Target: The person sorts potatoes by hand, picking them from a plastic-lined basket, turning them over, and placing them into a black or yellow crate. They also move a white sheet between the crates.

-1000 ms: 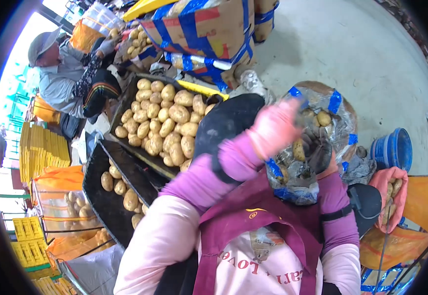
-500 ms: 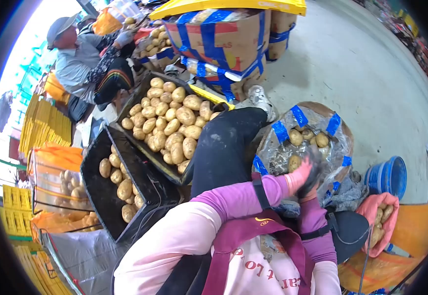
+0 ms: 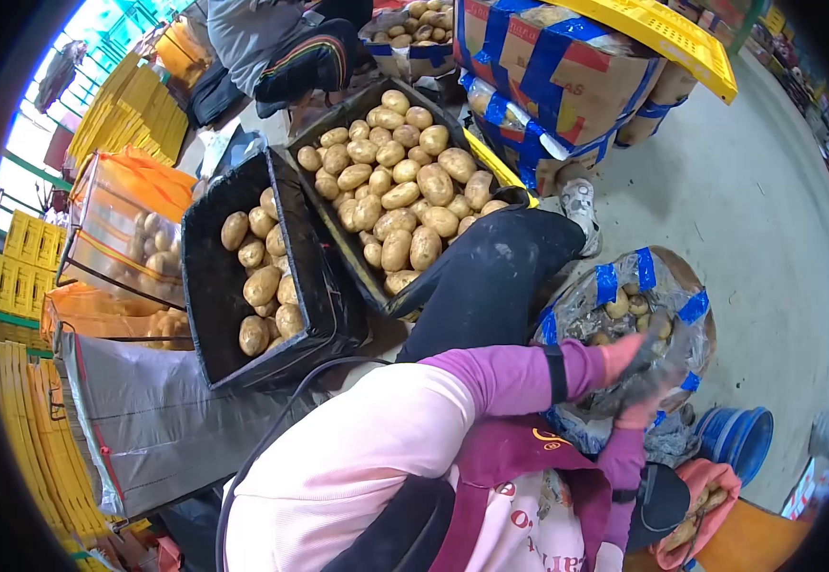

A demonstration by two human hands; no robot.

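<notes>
My left hand (image 3: 632, 357) and my right hand (image 3: 655, 383) are close together over a round basket (image 3: 703, 329) lined with clear plastic and blue tape. Both wear gloves with pink cuffs and dark grey fingers. Motion smears the fingers, so their grip and anything between them cannot be made out. Several small potatoes (image 3: 618, 305) lie inside the basket under and beyond my hands. To the left, a black crate (image 3: 206, 334) contains larger potatoes (image 3: 262, 286). Behind it, another black crate (image 3: 311, 214) is heaped with potatoes (image 3: 403, 195).
Taped cardboard boxes (image 3: 576, 81) stand ahead, with a yellow crate (image 3: 667, 38) on top. At right are a blue bucket (image 3: 740, 440) and a pink sack (image 3: 672, 556) of potatoes. Another person (image 3: 271, 57) sits at the upper left. Yellow crates (image 3: 28, 276) are stacked at left.
The view has shifted, so the crates and basket appear farther right, and the other person's head is out of frame. My hands remain together over the basket, still blurred.
</notes>
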